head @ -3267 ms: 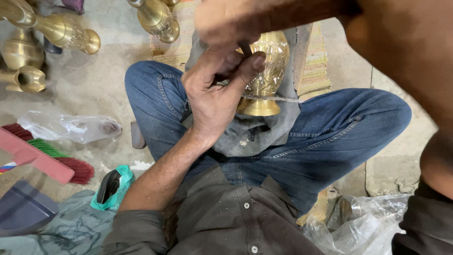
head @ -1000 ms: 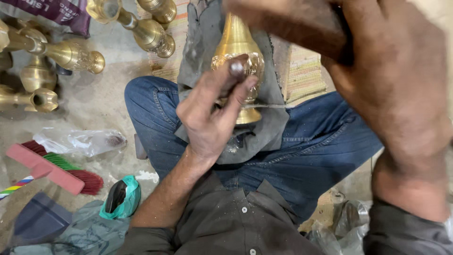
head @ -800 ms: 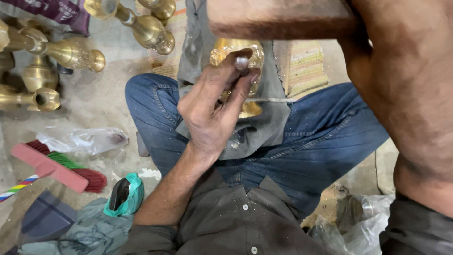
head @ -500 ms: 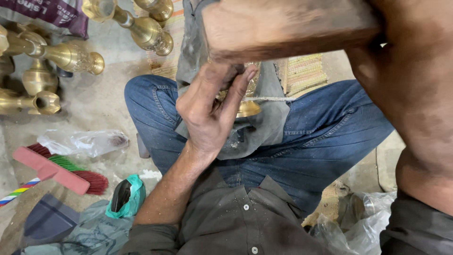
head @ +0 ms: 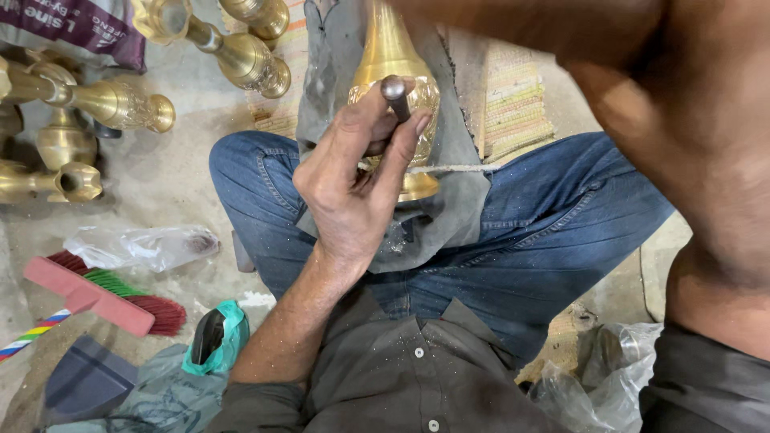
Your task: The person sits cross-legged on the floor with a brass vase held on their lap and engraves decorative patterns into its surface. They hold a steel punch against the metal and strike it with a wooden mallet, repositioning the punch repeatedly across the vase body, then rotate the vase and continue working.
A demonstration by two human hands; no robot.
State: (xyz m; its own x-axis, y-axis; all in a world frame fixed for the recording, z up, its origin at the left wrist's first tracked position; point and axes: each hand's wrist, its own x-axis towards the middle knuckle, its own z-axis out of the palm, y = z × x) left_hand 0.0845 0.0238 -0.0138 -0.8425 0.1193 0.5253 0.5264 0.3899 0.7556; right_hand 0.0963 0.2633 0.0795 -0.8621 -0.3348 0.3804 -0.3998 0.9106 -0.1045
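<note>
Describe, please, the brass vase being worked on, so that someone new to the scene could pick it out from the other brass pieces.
Start at the crossed legs in blue jeans and the grey cloth draped over the lap. The brass vase lies on that cloth, under the left hand, which holds a dark metal punch against it. The other brass vases lie untouched on the floor at far left.

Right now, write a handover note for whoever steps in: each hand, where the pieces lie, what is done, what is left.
Left hand: grips a dark metal punch, tip set against the brass vase.
Right hand: not clearly in view; only a blurred raised arm fills the upper right, so what it holds cannot be told.
Vase: lies on a grey cloth across the lap, base toward the body.
Other brass vases lie on the floor, upper left.
Done: metal specks on the cloth and jeans suggest some working.
Left: how much of the vase remains unworked cannot be told.
</note>
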